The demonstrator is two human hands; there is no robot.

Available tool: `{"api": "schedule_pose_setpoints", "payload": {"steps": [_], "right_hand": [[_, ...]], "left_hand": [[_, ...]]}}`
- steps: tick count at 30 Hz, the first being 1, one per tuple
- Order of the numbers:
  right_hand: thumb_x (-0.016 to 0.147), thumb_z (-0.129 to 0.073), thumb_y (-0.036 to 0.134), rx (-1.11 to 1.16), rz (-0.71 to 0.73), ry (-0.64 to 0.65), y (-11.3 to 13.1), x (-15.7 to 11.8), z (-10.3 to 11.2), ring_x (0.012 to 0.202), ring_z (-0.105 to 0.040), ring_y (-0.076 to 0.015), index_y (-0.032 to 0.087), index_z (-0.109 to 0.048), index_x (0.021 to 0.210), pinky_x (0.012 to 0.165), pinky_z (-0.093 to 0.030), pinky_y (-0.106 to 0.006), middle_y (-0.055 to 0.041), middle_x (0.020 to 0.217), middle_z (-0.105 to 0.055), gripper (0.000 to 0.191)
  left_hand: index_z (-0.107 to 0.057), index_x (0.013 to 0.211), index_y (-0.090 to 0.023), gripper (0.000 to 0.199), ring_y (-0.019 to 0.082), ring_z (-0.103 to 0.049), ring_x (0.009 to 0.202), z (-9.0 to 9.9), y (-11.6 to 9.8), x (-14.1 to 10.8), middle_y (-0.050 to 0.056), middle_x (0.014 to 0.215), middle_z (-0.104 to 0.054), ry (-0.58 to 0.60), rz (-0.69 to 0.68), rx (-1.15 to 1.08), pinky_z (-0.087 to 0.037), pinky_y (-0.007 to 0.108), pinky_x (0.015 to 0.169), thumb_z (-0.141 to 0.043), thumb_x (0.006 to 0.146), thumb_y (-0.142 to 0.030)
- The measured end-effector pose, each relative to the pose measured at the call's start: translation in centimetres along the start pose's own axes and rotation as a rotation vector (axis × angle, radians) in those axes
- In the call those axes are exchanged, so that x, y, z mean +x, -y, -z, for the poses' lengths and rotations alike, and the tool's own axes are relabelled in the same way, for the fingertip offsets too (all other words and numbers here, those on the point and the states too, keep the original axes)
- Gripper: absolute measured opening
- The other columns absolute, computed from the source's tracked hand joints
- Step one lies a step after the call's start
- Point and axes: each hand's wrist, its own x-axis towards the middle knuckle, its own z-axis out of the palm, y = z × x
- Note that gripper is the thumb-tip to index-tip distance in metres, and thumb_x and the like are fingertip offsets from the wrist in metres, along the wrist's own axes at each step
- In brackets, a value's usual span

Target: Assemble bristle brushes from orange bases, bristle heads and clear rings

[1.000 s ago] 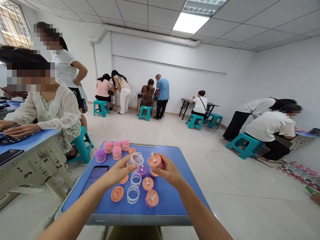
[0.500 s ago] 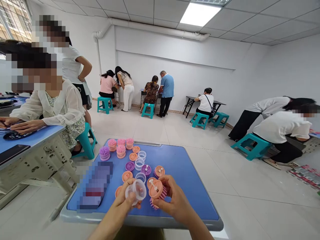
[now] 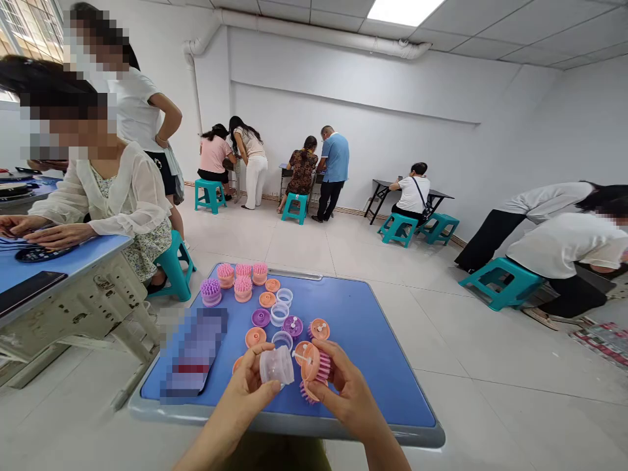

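In my left hand (image 3: 245,392) is a clear plastic cup (image 3: 275,366), tipped on its side with one end facing right. The fingers of my right hand (image 3: 346,383) close round an orange brush head (image 3: 310,367) with pink-purple bristles. Its white stem points left at the cup, with a small gap between them. Below and behind lie more orange brush heads, one (image 3: 319,328) bristles down with its white stem up. A purple brush head (image 3: 293,326) lies beside them. Clear rings (image 3: 279,314) and orange caps (image 3: 256,337) stand in rows, along with a purple cap (image 3: 260,318).
Several pink-bristled brushes (image 3: 243,289) and a purple one (image 3: 210,292) stand at the blue table's (image 3: 373,353) far left. A dark, blurred flat object (image 3: 196,353) lies on the left. A person (image 3: 98,190) works at the left table; others sit or stand farther off.
My left hand has turned the cup toward the right. My right hand has tilted the brush head, swinging its white stem to point left at the cup. The head view has tipped down slightly.
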Motion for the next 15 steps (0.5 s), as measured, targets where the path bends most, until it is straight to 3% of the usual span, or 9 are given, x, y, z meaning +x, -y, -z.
{"api": "schedule_pose_setpoints", "payload": {"steps": [10,15], "right_hand": [[0.075,-0.065,0.017,-0.059,-0.051,0.054,0.6,0.1,0.0,0.097,-0.061,-0.0218,0.027,-0.050,0.116,0.085,-0.050,-0.034,-0.0071,0.115,-0.059,0.045],[0.073,-0.065,0.015,-0.093,-0.024,0.052,0.5,-0.1,0.2,0.098,-0.060,-0.0210,0.028,-0.052,0.114,0.086,-0.050,-0.033,-0.0051,0.115,-0.057,0.044]], "left_hand": [[-0.053,0.104,-0.025,0.055,0.022,-0.055,0.088,0.8,2.0,0.8,0.003,0.096,-0.061,-0.026,-0.051,-0.031,-0.042,0.030,0.078,-0.079,0.057,-0.038],[-0.054,0.105,-0.025,0.050,0.020,-0.054,0.089,0.7,1.5,0.3,0.003,0.096,-0.060,0.015,-0.039,-0.008,-0.042,0.028,0.079,-0.077,0.062,-0.033]]}}
